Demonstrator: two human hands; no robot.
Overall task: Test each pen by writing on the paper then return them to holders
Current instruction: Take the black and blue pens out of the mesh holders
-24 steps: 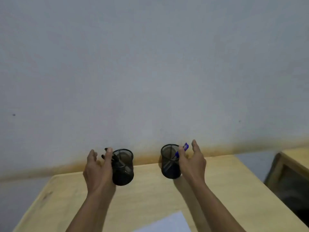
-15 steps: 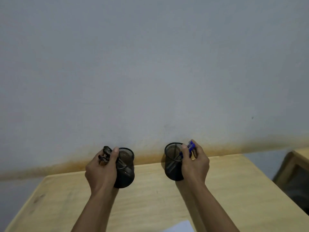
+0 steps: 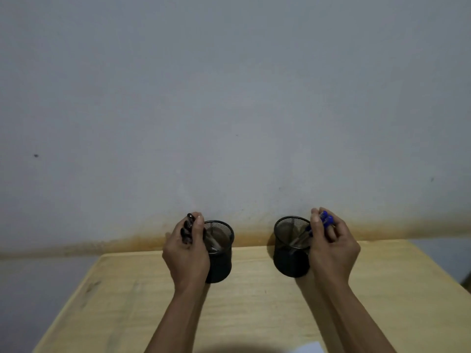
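Both hands are closed around bunches of pens at the far edge of the wooden table (image 3: 254,314): the left hand (image 3: 187,253) grips the black-capped pens (image 3: 187,231) standing in the left mesh holder (image 3: 220,263), while the right hand (image 3: 331,250) grips the blue-capped pens (image 3: 326,220) in the right mesh holder (image 3: 289,261). Lifting whole bunches at once looks risky, since a pen could slip free or catch the rim and tip a light holder over. Only a corner of the paper (image 3: 309,349) shows at the near edge.
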